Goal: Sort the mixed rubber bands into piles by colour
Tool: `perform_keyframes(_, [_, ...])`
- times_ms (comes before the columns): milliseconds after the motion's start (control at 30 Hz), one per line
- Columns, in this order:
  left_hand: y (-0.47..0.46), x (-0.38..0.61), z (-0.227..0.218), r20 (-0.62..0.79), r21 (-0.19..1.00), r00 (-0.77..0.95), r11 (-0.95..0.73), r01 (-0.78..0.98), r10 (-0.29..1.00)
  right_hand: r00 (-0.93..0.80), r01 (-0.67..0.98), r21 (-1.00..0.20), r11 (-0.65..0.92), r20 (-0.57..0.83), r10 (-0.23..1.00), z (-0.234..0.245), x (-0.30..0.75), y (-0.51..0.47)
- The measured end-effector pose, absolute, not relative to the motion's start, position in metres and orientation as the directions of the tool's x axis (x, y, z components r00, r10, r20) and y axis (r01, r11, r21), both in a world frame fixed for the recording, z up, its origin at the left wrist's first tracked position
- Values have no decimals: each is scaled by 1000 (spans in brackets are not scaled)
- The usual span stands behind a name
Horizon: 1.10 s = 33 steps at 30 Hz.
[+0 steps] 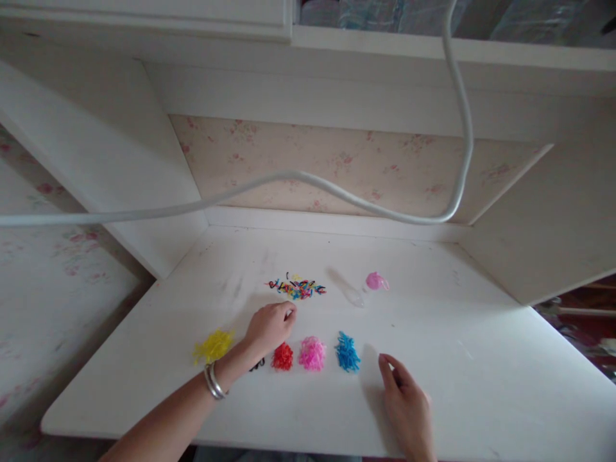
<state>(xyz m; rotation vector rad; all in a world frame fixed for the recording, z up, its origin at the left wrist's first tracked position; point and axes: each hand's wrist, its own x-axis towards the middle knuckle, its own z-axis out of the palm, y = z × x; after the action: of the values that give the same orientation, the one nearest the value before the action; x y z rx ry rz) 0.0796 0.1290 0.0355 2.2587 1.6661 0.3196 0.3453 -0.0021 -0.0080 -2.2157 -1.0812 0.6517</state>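
My left hand [269,328], with silver bangles at the wrist, is closed in a pinch just below a mixed heap of tiny coloured rubber bands [297,288]; what its fingertips hold is too small to see. In a row near me lie sorted piles: yellow [213,346], a few black bands [257,365] partly under my wrist, red [282,357], pink [312,353] and blue [347,352]. My right hand [408,407] rests flat on the white desk [481,359], fingers out, right of the blue pile.
A clear small bottle [353,296] lies on its side beside a pink cap [375,281] behind the piles. A white cable [337,189] hangs across the view above the desk. Side panels and a floral back wall close in the desk.
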Motion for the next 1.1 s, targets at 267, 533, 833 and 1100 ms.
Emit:
perform_keyframes(267, [182, 87, 38, -24, 278, 313, -294, 914, 949, 534, 531, -692, -489, -175, 828, -6, 346, -1])
perform_keyframes(533, [224, 90, 42, -123, 172, 474, -452, 875, 872, 531, 555, -692, -460, -131, 837, -7, 345, 0])
perform_keyframes(833, [233, 88, 37, -164, 94, 568, -560, 823, 807, 513, 589, -673, -447, -116, 851, -12, 347, 0])
perform_keyframes(1100, [230, 87, 41, -143, 85, 649, -644, 760, 747, 509, 593, -663, -457, -131, 851, -11, 347, 0])
